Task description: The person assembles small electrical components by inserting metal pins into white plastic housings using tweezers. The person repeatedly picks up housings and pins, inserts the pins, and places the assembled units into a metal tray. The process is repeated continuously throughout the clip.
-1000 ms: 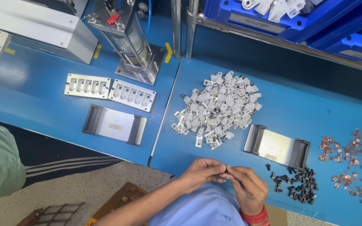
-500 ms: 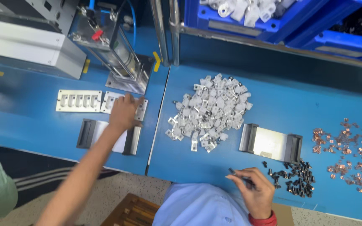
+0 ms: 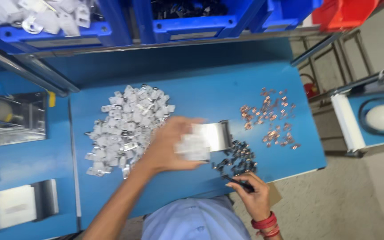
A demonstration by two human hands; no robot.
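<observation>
Since earlier: my left hand (image 3: 170, 146) swung from metal tray over to white clips, now blurry, holding one white clip (image 3: 193, 146) above tabletop (image 3: 210, 95). Right hand (image 3: 250, 195) pinches small black part (image 3: 238, 184). Fast move could drop clip.

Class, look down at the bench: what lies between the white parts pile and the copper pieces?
In the head view, a metal tray, partly covered by the blurred left hand.

We see a blurred clutch of small white plastic pieces (image 3: 193, 146) in the left hand (image 3: 170, 146) — above the blue bench, just beside the white heap (image 3: 127, 126). A thin dark part (image 3: 238, 183) sits pinched in the right hand (image 3: 252, 195) — near the black pile (image 3: 236, 160).
</observation>
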